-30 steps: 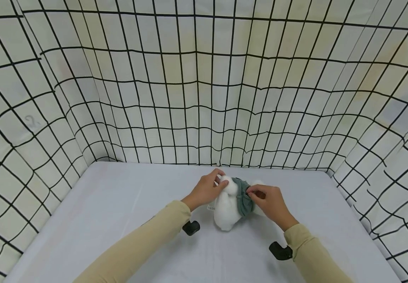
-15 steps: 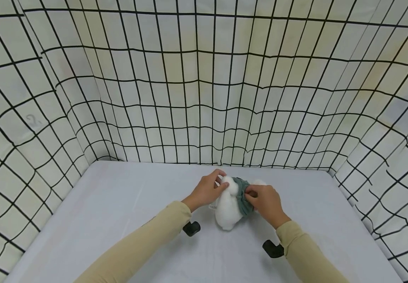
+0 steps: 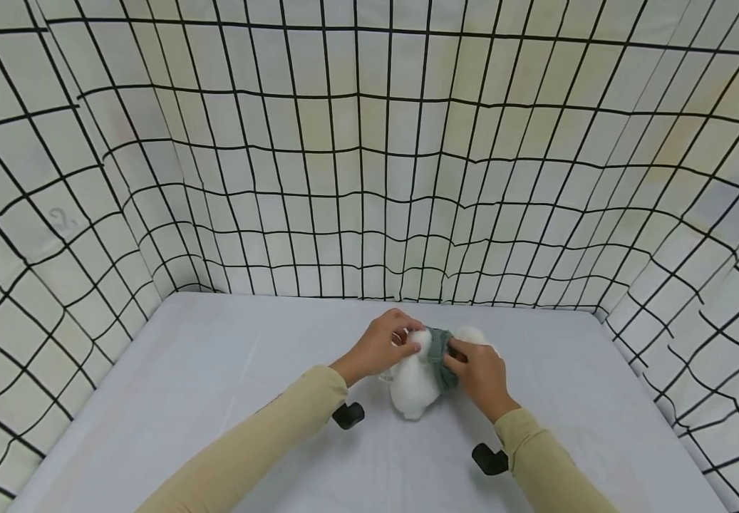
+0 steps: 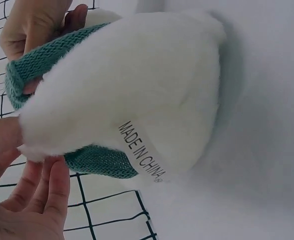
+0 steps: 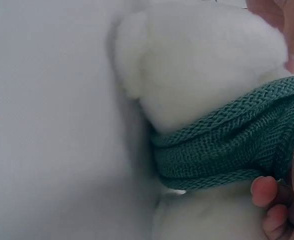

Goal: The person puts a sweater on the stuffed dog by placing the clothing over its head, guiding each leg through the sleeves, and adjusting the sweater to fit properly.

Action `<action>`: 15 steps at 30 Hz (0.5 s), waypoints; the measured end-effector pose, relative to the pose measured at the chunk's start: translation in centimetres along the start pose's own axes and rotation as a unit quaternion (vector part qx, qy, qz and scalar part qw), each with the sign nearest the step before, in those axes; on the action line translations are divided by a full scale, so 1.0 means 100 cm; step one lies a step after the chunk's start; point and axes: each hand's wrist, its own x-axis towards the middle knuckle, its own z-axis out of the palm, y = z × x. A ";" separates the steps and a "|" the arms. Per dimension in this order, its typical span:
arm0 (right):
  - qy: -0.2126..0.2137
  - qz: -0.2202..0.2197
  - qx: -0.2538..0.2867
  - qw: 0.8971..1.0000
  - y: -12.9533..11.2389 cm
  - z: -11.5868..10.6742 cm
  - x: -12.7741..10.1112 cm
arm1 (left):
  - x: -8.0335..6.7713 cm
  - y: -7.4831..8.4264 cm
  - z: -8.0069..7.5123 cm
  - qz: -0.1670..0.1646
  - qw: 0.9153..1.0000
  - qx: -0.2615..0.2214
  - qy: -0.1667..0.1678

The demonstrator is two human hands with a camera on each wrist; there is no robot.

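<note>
A white plush toy (image 3: 414,390) lies on the table, dressed in a green knitted garment (image 3: 438,349) that wraps its middle as a band. My left hand (image 3: 383,343) pinches a narrow white part of the plush between thumb and fingers, beside the garment. With thumb and fingertips my right hand (image 3: 481,370) grips the upper edge of the knit; in the left wrist view a fingertip shows beneath the knit band (image 4: 52,52). A white label (image 4: 141,152) reading MADE IN CHINA sticks out from the plush. Most of the toy's far end is hidden behind my right hand.
The white table (image 3: 266,342) is enclosed at the back and sides by black grid netting (image 3: 356,192) over pale sheets. A black wrist-worn piece (image 3: 348,415) juts below the left cuff, and another black piece (image 3: 489,459) below the right cuff.
My right hand has shifted left and slightly down along the knit. My left fingers have moved slightly right and down on the white part. The plush stays in nearly the same spot.
</note>
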 end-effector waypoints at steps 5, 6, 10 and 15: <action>-0.001 -0.007 0.016 1.000 0.000 -0.001 0.003 | 0.001 0.005 0.003 0.044 0.998 0.034 -0.007; -0.001 -0.011 0.016 1.000 0.000 -0.001 0.003 | 0.001 0.006 0.004 0.051 0.998 0.034 -0.005; 0.000 -0.032 0.011 0.999 -0.003 -0.002 0.005 | 0.000 0.009 0.009 0.061 0.998 0.023 -0.005; -0.034 -0.057 -0.011 0.998 -0.007 -0.007 0.008 | -0.002 0.012 0.012 0.048 0.998 -0.002 -0.034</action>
